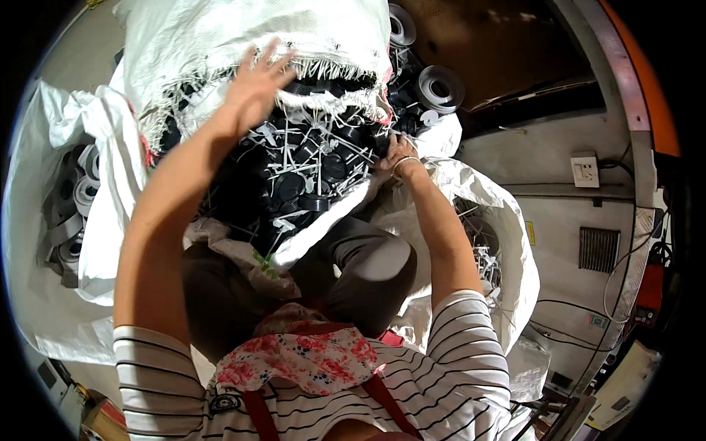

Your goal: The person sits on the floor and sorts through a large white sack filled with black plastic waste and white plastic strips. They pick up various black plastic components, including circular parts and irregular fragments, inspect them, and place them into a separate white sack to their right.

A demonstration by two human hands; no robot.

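Reaching over a large white woven-plastic sack [250,29] with a frayed mouth, the left hand [254,90] is at the fringe, its fingers spread wide and apparently holding nothing; whether it touches the cloth is unclear. The right hand [401,157] is at the frayed sack's lower right, its fingers bent and partly hidden, so I cannot tell whether they grip anything. Black round plastic parts [290,187], tangled with thin white plastic sticks [319,169], lie in and just below the frayed sack's mouth.

The step in hand seems to be handling that mouth and the loose pile; the next move probably calls for fingers kept free of the loose threads.

Counted: one frayed sack; two open white sacks, a left one [110,162] with grey and white rings [68,229], and a lower-right one [519,242] with tangled pale pieces [487,261]; two large grey flanged rings [450,79] just right of the frayed sack. The black parts and sticks overlap too much to count.
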